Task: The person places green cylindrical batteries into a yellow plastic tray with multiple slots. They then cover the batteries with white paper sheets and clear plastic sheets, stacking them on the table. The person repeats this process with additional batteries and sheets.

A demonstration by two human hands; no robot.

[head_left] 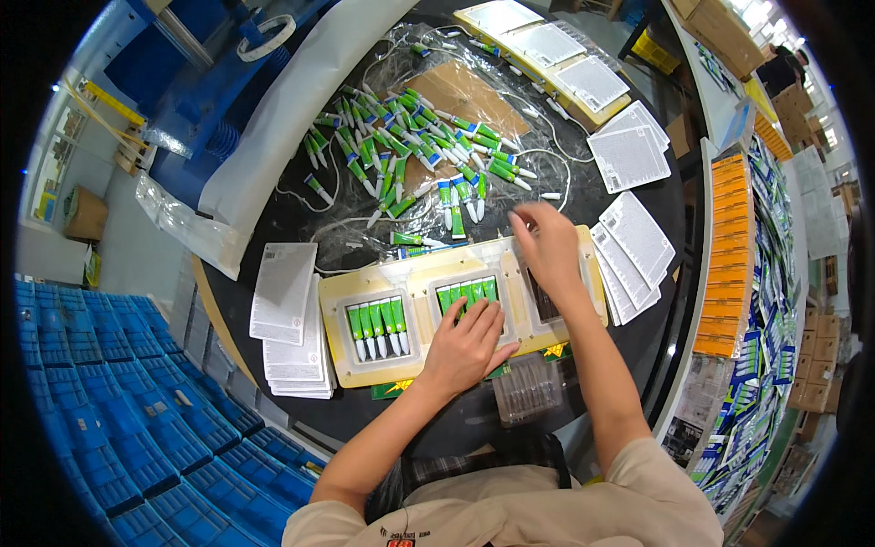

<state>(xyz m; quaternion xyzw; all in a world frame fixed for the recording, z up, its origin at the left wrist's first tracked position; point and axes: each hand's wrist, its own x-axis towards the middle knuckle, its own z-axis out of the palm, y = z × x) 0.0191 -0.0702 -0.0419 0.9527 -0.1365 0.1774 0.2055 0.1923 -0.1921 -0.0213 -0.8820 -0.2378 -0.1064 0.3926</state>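
Observation:
A long cream-yellow tray (365, 370) lies in front of me, with clear plastic blisters set in its openings. Several small green tubes with white caps (375, 326) stand in a row in its left opening. More green tubes (467, 292) fill the middle one. My left hand (463, 350) rests over that middle row, fingers stretched out and spread. My right hand (549, 244) is above the tray's right opening (544, 296), fingers curled together; what they hold, if anything, is hidden. That opening looks dark and is partly covered by my right arm.
Loose green tubes (392, 137) are heaped beyond the tray on clear film and cardboard. Printed white cards lie in stacks at left (284, 301) and right (635, 246). A second tray (547, 56) with cards stands at the far edge. Clear blisters (529, 387) lie near me.

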